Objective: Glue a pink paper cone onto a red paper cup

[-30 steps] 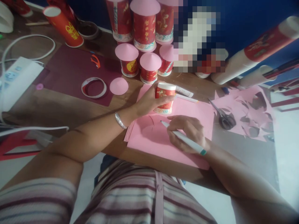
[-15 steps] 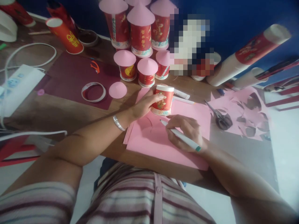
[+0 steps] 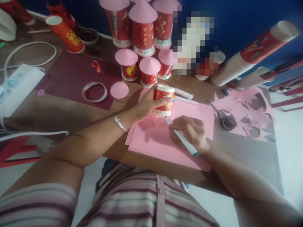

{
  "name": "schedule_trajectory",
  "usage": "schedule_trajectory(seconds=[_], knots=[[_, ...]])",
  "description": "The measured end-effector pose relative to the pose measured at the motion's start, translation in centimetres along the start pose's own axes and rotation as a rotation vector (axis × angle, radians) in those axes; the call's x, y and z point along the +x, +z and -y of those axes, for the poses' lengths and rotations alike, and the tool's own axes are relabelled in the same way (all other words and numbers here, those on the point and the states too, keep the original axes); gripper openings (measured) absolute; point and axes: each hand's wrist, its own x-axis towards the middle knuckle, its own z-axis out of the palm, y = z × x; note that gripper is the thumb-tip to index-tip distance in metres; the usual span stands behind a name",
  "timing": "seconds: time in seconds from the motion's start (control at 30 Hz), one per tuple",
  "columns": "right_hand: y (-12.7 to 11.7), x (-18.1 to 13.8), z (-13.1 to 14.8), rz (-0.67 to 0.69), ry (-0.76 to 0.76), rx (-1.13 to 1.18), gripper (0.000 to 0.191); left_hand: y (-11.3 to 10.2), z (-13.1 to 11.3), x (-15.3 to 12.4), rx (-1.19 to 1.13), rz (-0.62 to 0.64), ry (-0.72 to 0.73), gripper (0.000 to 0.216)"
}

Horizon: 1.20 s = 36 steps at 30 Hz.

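My left hand (image 3: 153,102) is wrapped round a red paper cup (image 3: 163,94) with gold print and a white band at its lower end. The cup is held over a stack of pink paper sheets (image 3: 189,126). In my right hand (image 3: 189,134) is a white marker (image 3: 183,140) with a green end, gripped like a pen. Its tip lies close below the cup's lower edge; whether it touches cannot be made out. A curved line is visible on the top pink sheet beneath the cup.
Several red cups with pink cone tops (image 3: 143,34) stand at the back. Scissors (image 3: 226,121) lie by pink paper scraps (image 3: 251,116) on the right. A paper ring (image 3: 94,92), a pink cone (image 3: 119,90) and a maroon sheet (image 3: 71,75) are on the left.
My left hand has turned the cup a little, so different print faces me, and shifted it slightly left. The marker is now more steeply angled, its tip nearer the cup's lower edge.
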Motion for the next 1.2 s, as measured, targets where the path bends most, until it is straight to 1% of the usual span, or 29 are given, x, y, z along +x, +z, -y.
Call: schedule_trajectory(seconds=[0.17,0.43,0.77,1.2], knots=[[0.11,-0.10,-0.18,-0.005,0.015,0.005,0.019,-0.04,0.44,0.08,0.020,-0.005,-0.002,0.050],[0.13,0.08,-0.14,0.002,0.017,-0.014,0.023,-0.03,0.75,0.19,0.044,-0.017,0.030,0.051],[0.34,-0.22,-0.36,0.023,0.033,-0.014,0.019,0.05,0.55,0.18,0.070,-0.022,0.036,0.049],[0.49,-0.45,-0.52,0.024,0.055,0.008,0.021,0.04,0.33,0.08,0.084,-0.016,0.019,0.049]])
